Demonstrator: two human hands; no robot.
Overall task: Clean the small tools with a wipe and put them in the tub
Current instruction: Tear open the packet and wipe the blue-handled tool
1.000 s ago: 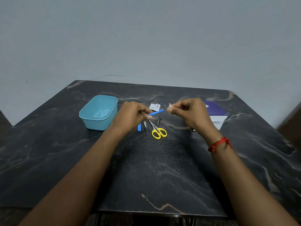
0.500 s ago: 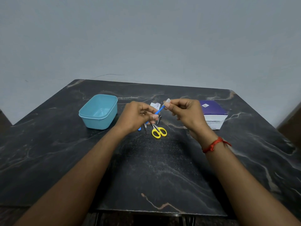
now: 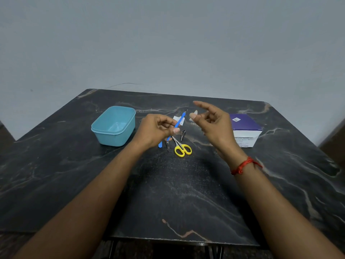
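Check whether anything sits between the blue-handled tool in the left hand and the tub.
Nothing visible does. The left hand holds the blue-handled tool in its grip just right of the open teal tub, with only bare dark tabletop between them. The yellow scissors lie to the hand's right, off that path.

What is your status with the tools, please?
Left hand grips blue tool. Right hand apart from it, blurred. Tub empty, unobstructed. Scissors wait on table.
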